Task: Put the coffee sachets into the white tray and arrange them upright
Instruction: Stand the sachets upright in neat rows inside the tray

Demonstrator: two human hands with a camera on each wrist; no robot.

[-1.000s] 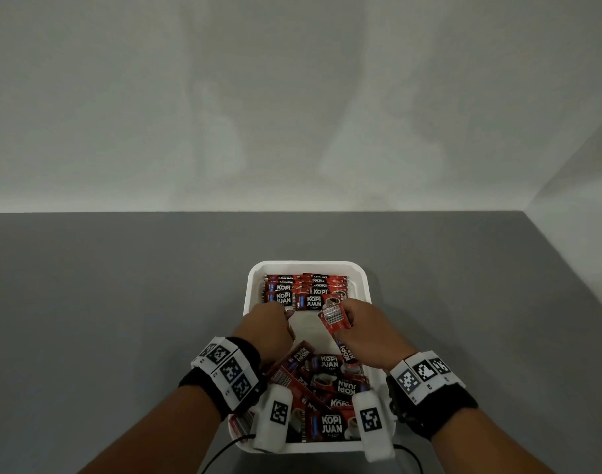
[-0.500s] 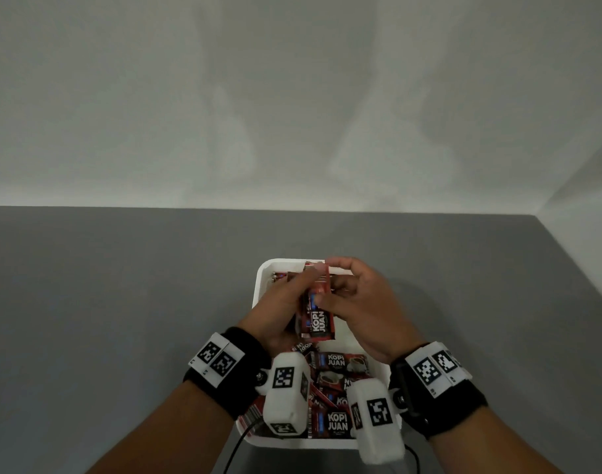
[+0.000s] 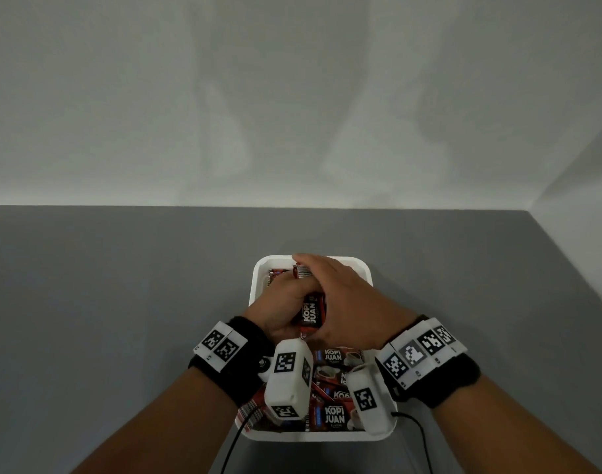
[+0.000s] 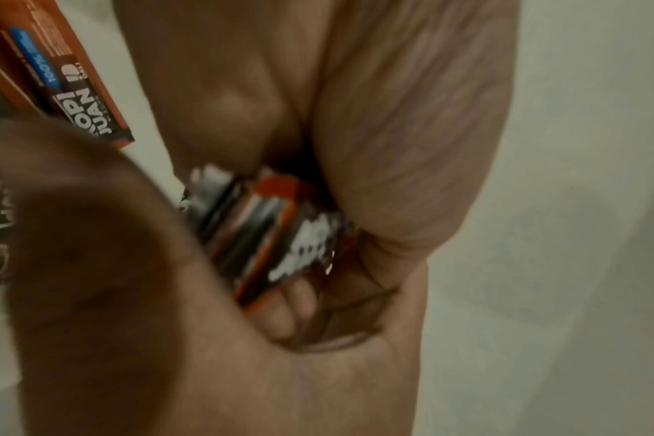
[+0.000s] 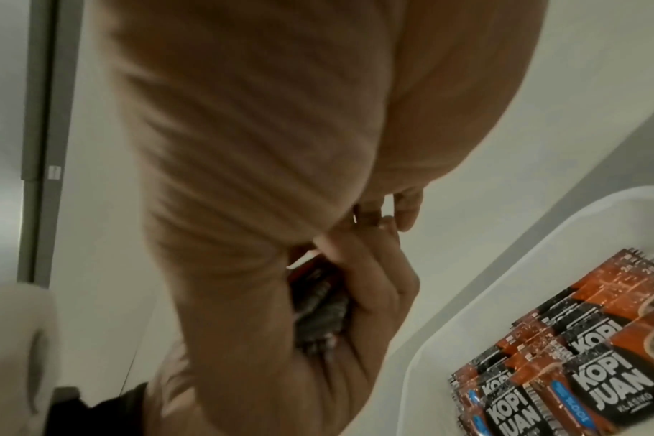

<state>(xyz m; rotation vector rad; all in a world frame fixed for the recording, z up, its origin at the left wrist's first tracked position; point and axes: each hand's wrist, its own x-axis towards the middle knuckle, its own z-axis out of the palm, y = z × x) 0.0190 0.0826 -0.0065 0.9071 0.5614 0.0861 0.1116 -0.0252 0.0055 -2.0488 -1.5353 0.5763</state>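
Over the white tray [image 3: 258, 280], both hands [image 3: 322, 302] are gripping one bunch of sachets [image 3: 311, 313]; squaring its edges before standing it upright seems wise.

A plain grey desk [image 3: 104, 302] is seen from the head view, bounded at its far edge by a pale wall and at the right by a second pale wall meeting the first in a corner. A single white tray [image 3: 257, 285] is set directly on the desk, near its front edge and roughly at the middle of its width. The tray's rounded rim is shown, with its long sides running away from the front edge. Two thin black cables [image 3: 424, 446] are draped across the desk's front part, just before the tray.
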